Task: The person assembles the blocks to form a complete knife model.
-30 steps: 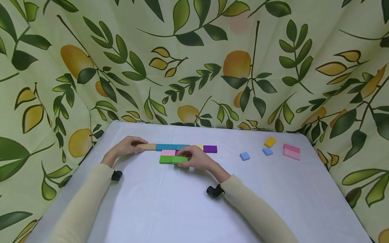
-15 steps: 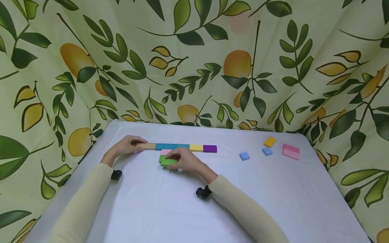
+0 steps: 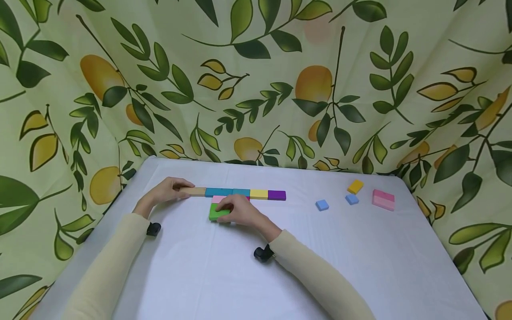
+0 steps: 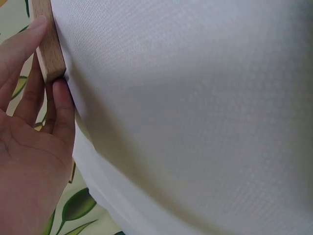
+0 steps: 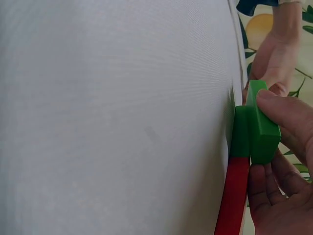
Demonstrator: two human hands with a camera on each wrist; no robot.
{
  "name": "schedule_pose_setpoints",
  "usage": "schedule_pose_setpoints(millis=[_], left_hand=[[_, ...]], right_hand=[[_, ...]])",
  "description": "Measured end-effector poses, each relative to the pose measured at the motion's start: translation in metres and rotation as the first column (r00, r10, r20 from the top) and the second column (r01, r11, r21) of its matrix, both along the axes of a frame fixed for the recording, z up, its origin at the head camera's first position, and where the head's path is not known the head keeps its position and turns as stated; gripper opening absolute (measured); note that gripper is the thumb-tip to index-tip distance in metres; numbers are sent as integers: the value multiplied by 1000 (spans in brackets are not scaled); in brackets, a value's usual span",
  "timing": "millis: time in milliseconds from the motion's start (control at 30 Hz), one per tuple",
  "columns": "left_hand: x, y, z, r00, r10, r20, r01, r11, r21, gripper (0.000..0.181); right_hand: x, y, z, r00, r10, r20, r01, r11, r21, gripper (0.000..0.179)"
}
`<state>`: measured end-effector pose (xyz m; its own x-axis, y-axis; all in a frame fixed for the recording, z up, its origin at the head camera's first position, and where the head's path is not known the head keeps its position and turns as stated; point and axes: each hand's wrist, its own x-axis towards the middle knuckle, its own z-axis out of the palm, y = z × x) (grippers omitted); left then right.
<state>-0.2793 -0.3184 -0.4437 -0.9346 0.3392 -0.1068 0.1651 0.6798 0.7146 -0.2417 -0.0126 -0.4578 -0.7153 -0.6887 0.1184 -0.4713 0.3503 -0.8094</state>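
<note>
My left hand point(image 3: 170, 191) holds the left end of a plain wooden block point(image 3: 197, 191), its thumb on one face and a finger at the block's end in the left wrist view. That block continues a row with two teal blocks point(image 3: 218, 192), a yellow block point(image 3: 258, 194) and a purple block point(image 3: 277, 195). In front of the row, my right hand point(image 3: 242, 210) pinches a green block point(image 5: 264, 128) between thumb and fingers. It overlaps another green block point(image 5: 240, 129), which lies end to end with a red block point(image 5: 234, 196). A pink block point(image 3: 218, 199) shows behind the green.
To the right on the white-covered table point(image 3: 320, 258) lie two small blue blocks point(image 3: 322, 205), an orange-yellow block point(image 3: 355, 186) and pink blocks point(image 3: 383, 200). A leaf-and-fruit patterned cloth point(image 3: 256, 89) hangs behind the table.
My right hand has moved left with the green block, from the right part of the lower green block to over its left part. The left hand has stayed on the wooden block.
</note>
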Motion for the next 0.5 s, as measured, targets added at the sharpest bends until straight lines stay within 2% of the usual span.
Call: schedule_pose_setpoints(millis=[233,500], left_hand=[[0,1,0,1000,7,7,-8,1000,6,34],[1,0,0,1000,-16,1,16,1000,14,36]], right_hand=[[1,-2,1,1000,2,-5,-2,1000,21,22],[3,-5,2,1000,-7,3,7,999,47,22]])
